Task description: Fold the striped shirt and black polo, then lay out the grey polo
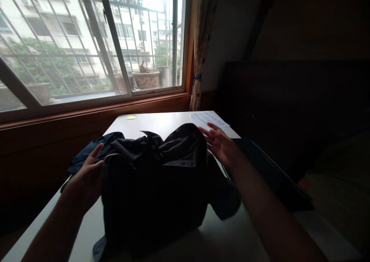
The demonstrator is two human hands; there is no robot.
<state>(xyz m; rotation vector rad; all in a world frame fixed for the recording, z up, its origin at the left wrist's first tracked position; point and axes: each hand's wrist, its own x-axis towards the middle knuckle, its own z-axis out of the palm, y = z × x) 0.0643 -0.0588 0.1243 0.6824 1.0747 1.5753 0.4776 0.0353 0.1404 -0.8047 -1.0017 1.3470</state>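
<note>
A dark garment [156, 192], black with navy parts, lies bunched up on the white table in front of me. A collar-like flap with small round snaps or eyelets shows at its top, and a sleeve-like part [225, 196] hangs out on the right. My left hand [89, 177] is at its left side, thumb raised and fingers partly hidden behind the cloth. Spread fingers of my right hand [218, 142] are by the top right edge of the garment. Whether either hand touches the cloth is hard to tell. Deep shadow hides the garment's front.
The white table [162, 119] runs back towards a barred window [124, 42]. At its far end are a yellow sticky note [131, 117] and printed sheets of paper [209, 119]. A dark flat item [271, 173] lies along the right side. A tied curtain [199, 61] hangs beyond.
</note>
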